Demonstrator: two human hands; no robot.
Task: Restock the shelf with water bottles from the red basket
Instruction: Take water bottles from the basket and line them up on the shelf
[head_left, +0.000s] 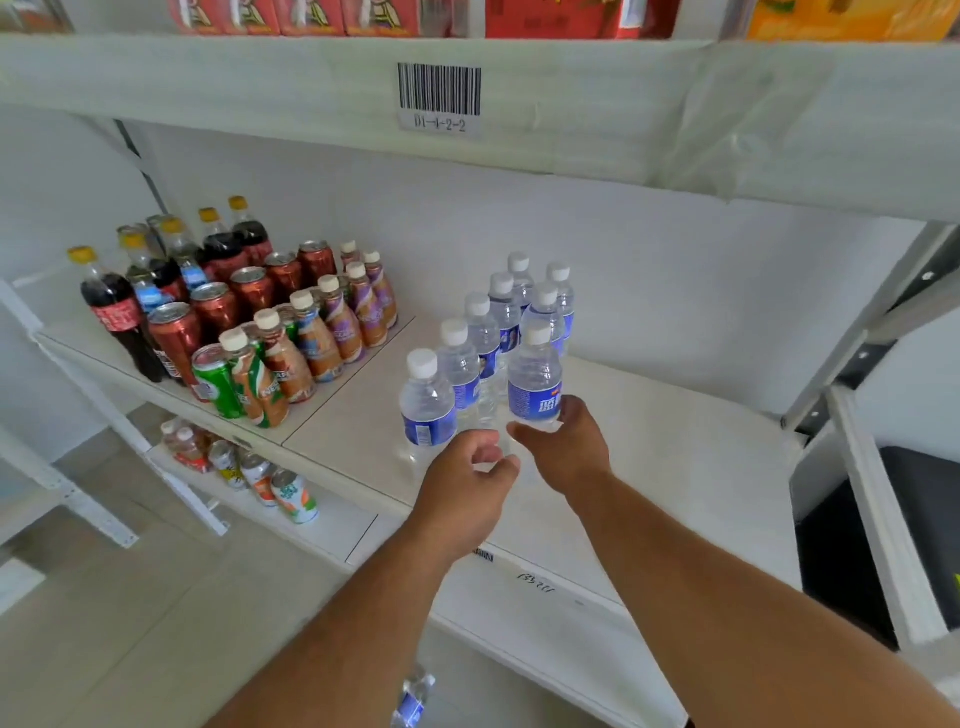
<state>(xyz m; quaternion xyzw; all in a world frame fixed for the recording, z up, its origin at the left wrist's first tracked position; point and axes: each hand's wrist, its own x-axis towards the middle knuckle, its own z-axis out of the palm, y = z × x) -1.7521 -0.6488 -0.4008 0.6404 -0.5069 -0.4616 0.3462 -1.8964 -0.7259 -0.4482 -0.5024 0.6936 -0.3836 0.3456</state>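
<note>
Your right hand (563, 441) had its fingers curled round the base of the front water bottle (535, 384) in the right-hand row, holding it upright on the shelf (675, 447). Your left hand (467, 478) hung just beside it, fingers loosely curled, gripping nothing, near the front bottle of the left row (427, 402). Both rows of bottles ran back toward the wall. The step in hand looked like seating that bottle. Next, you probably needed to release it squarely and reach down for another; the red basket was out of view.
</note>
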